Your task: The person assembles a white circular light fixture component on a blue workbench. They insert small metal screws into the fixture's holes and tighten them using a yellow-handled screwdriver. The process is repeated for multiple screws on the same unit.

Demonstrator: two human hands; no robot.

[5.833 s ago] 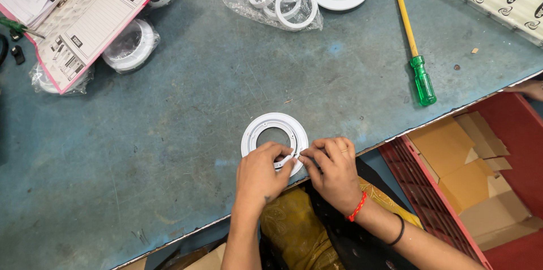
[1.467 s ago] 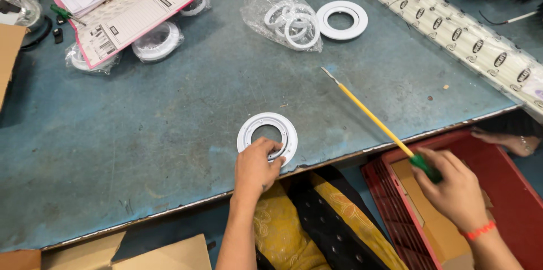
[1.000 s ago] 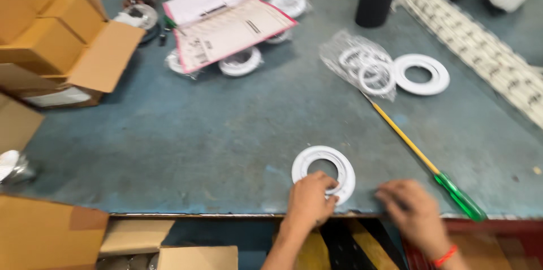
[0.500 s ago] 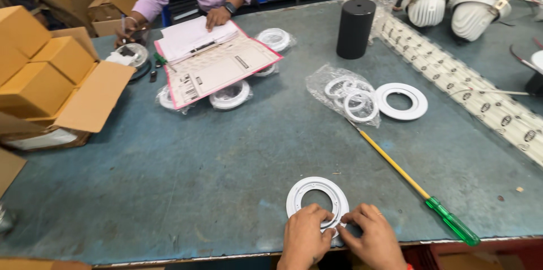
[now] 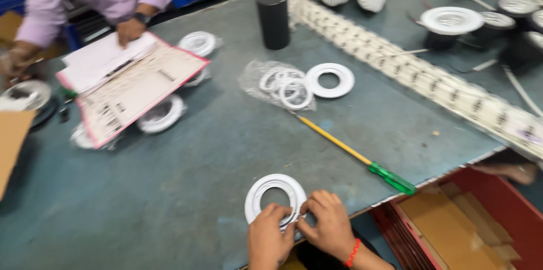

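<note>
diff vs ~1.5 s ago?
The right hand let go of the screwdriver, which now lies on the table, and rejoined the left hand at the white ring. The ring stayed at the table's near edge, left hand on it.

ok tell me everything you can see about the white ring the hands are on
The white ring is a flat round trim with a wide rim, a raised inner lip and an open centre showing the table through it. It looks like smooth plastic or painted metal. It lies flat on the blue-grey table near the front edge. The left hand and right hand both pinch its near rim with their fingertips, covering that part. Nothing else touches it.
</note>
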